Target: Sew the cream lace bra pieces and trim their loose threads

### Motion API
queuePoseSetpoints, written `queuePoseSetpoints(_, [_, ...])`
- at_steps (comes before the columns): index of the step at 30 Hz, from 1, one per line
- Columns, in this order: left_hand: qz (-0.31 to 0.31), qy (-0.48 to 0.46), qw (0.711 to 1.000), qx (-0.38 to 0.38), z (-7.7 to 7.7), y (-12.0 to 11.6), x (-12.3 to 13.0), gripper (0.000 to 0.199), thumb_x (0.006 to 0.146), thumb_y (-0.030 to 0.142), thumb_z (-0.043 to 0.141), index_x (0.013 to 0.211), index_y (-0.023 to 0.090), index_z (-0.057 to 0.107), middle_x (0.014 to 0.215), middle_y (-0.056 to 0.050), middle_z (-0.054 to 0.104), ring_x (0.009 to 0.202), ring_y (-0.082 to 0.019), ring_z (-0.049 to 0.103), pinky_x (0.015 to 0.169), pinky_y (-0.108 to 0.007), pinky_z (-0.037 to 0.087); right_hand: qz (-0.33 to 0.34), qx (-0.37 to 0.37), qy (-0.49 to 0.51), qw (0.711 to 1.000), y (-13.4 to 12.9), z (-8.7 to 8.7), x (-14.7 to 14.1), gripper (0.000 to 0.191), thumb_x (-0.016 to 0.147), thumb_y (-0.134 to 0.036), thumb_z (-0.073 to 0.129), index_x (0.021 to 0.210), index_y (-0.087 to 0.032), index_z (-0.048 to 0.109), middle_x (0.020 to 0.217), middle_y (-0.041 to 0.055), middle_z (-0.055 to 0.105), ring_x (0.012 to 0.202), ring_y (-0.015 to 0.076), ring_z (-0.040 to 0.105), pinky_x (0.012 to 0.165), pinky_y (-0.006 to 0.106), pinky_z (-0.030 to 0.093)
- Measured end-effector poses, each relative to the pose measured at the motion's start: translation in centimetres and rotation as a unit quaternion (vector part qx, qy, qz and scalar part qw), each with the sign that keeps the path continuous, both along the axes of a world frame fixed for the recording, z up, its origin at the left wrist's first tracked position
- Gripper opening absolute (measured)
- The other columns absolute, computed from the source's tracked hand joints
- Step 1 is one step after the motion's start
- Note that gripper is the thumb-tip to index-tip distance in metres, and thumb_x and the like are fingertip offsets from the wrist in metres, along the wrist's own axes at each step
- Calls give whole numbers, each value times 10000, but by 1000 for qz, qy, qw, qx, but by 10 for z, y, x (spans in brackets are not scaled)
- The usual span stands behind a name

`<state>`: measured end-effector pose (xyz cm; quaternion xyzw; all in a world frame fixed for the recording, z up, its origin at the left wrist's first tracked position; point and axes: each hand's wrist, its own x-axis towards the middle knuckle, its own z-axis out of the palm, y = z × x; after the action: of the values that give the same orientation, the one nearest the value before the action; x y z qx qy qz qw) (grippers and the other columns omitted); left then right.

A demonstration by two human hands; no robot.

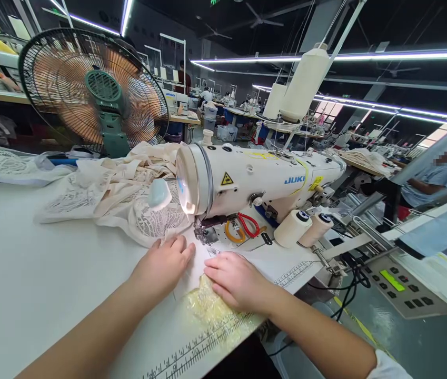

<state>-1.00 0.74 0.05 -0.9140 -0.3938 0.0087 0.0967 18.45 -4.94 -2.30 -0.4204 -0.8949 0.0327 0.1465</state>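
The left hand (164, 264) lies palm down, its fingers loosely bent and close together, with the fingertips at the near margin of the white lace cloth (160, 217). Whether the fingers pinch the cloth cannot be told. The right hand (239, 281) is half curled, palm down, its fingertips just beside the presser foot (203, 233); its underside is hidden, so whether it grips anything cannot be told either. Below it, a crinkled yellowish clear film (207, 305) covers part of the bench (49, 273) by the near edge, next to a printed ruler scale (191, 353).

The lace cloth heaps up from the left hand toward the bench's far edge, left of the sewing machine (247, 176). A blurred pale blue piece (159, 195) blocks part of the lace. The machine's head overhangs the presser foot. Behind the right hand are a red loop handle (254, 231) and an orange loop handle (228, 231), a small black piece (266, 239) and, toward the bench's right end, two thread cones (292, 229). A control panel (400, 289) sits off that end. Past the far edge stands a large fan (102, 89); a seated person (432, 181) is farther off, to the right.
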Motion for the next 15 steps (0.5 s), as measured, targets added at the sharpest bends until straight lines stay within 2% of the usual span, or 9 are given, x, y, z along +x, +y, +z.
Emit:
queuePoseSetpoints(5, [-3,-11,1000,-21,0,11,-4,404,828,46,354,1136,200,567,1113,-136,593,1048,-283,551,873,-449,415,-17,-3,-19,1000,4,4,-7,277,865,-256,448,1085,-152,580,1200,54,570,966,211,463,863,346,406])
queuePoseSetpoints(11, [-45,-14,998,-29,1,16,-8,519,762,-25,389,1127,288,584,1103,-96,592,1071,-279,520,913,-478,380,-32,12,-35,999,8,3,-14,277,859,-252,452,1091,-151,563,1135,66,592,878,210,464,817,348,410])
queuePoseSetpoints(15, [-78,-53,995,-45,0,13,-8,494,751,-27,413,1043,303,636,1136,-91,590,1111,-289,489,938,-537,340,-22,19,-31,999,6,3,-14,293,861,-247,440,1115,-145,544,1086,67,602,862,209,468,798,341,411])
